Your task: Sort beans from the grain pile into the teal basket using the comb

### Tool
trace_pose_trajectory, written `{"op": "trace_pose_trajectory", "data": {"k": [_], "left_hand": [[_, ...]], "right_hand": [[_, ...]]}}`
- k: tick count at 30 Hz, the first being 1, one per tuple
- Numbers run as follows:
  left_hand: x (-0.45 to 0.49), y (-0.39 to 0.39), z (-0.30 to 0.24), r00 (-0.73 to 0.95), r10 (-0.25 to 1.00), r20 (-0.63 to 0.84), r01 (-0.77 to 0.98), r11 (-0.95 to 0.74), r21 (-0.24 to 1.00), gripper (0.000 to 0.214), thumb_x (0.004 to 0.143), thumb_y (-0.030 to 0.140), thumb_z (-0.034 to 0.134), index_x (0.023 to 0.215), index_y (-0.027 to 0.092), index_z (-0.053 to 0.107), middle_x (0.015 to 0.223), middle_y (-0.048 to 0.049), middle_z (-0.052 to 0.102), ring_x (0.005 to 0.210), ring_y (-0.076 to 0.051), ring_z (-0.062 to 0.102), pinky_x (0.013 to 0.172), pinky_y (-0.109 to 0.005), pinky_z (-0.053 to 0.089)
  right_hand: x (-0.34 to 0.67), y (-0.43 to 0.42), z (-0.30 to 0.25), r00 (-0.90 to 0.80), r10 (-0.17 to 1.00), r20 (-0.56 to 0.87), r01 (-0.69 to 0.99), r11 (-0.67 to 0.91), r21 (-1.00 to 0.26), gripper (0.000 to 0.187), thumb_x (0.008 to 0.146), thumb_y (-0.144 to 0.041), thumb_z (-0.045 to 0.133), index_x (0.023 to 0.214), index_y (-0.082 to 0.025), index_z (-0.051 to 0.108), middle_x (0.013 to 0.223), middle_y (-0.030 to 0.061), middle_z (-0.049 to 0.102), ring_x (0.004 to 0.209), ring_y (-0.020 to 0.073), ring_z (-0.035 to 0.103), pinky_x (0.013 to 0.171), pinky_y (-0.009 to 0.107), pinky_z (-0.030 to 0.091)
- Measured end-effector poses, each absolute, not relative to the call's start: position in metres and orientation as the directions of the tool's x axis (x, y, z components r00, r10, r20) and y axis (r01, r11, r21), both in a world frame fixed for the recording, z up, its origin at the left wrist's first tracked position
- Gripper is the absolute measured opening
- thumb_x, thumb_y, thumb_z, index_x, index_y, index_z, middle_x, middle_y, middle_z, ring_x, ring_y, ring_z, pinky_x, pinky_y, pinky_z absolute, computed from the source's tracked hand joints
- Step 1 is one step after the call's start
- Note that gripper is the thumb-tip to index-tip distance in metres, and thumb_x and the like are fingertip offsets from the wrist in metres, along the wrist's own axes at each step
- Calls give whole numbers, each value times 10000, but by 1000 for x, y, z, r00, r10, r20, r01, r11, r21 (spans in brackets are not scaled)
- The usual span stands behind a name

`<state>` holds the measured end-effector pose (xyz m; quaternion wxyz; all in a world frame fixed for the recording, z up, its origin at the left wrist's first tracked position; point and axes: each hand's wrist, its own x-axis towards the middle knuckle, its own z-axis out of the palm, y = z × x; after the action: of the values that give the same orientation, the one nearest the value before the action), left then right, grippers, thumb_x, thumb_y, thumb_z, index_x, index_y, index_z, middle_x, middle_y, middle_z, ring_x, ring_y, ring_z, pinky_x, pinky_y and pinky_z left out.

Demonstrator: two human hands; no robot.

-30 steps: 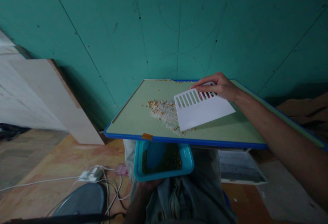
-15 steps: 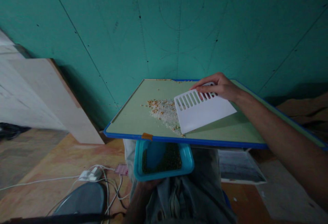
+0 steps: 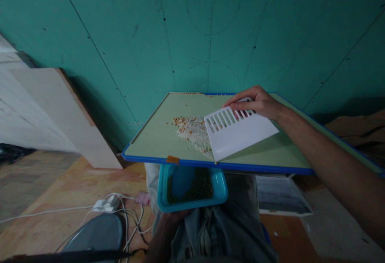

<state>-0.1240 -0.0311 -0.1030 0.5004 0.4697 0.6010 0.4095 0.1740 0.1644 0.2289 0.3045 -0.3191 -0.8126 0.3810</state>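
Observation:
My right hand [image 3: 260, 103] grips the slotted top of a white plastic scraper [image 3: 237, 132] that stands tilted on a green board with a blue rim [image 3: 150, 140]. The scraper's lower corner rests near the board's front edge, right beside a pile of white and yellow grains [image 3: 194, 132]. Below that edge a blue tray [image 3: 221, 192] holding dark green grains sits on my lap. My left hand [image 3: 176, 215] holds the tray from underneath, and only its fingers show at the tray's near rim.
A teal wall rises behind the board. A pale wooden panel [image 3: 60, 114] leans at the left. A white power strip with cables [image 3: 106, 204] and a grey round object [image 3: 96, 235] lie on the orange floor at lower left. A printed sheet [image 3: 279, 200] lies under the board's right side.
The scraper has slid a little toward the board's front edge, pushing the near grains with it. The blue tray and my left hand have stayed put.

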Motion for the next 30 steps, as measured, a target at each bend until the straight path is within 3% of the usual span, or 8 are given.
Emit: {"op": "trace_pose_trajectory", "data": {"k": [6,10,17,21,24,30], "left_hand": [[-126,-33,-102,-75,971,-226,139,235,962,420,548,574,796,907,362,739,1220,-5,698,1372,-328,405,1177,-560,249],[-126,-38,-94,-80,968,-237,116,245,963,463,501,638,786,865,353,748,1168,-20,724,1381,-349,387,1183,-544,240],[-109,-27,-84,-40,953,-300,-74,297,952,569,668,737,587,1114,397,681,1218,14,702,1269,-327,532,1108,-531,390],[-106,-25,-78,0,946,-324,-213,317,924,883,658,896,285,1301,358,563,1359,-14,608,1278,-344,524,1084,-564,413],[-103,-24,-74,37,952,-302,-243,302,922,970,683,881,55,1366,353,496,1389,2,580,1278,-327,529,1060,-552,452],[-98,-21,-78,4,968,-250,-14,250,968,626,792,690,468,1356,420,490,1357,37,609,1260,-308,545,1054,-513,469]], "right_hand": [[169,163,226,-586,751,306,235,518,-822,256,766,-367,717,960,-209,769,649,16,680,496,93,524,449,232,346],[165,160,223,-636,729,255,215,484,-848,282,760,-376,716,962,-184,763,650,18,675,497,89,527,453,229,354],[169,175,213,-642,734,221,234,462,-855,282,747,-361,726,949,-168,760,652,15,674,501,85,517,450,221,335],[171,182,211,-583,778,233,230,434,-871,276,748,-368,733,956,-189,759,664,20,682,499,90,515,447,227,329],[171,178,213,-559,795,236,194,402,-895,260,741,-364,744,950,-210,758,673,24,683,514,99,529,448,230,344],[170,171,214,-650,748,134,185,327,-927,257,725,-346,750,935,-197,754,686,18,685,534,104,559,464,226,376]]}}
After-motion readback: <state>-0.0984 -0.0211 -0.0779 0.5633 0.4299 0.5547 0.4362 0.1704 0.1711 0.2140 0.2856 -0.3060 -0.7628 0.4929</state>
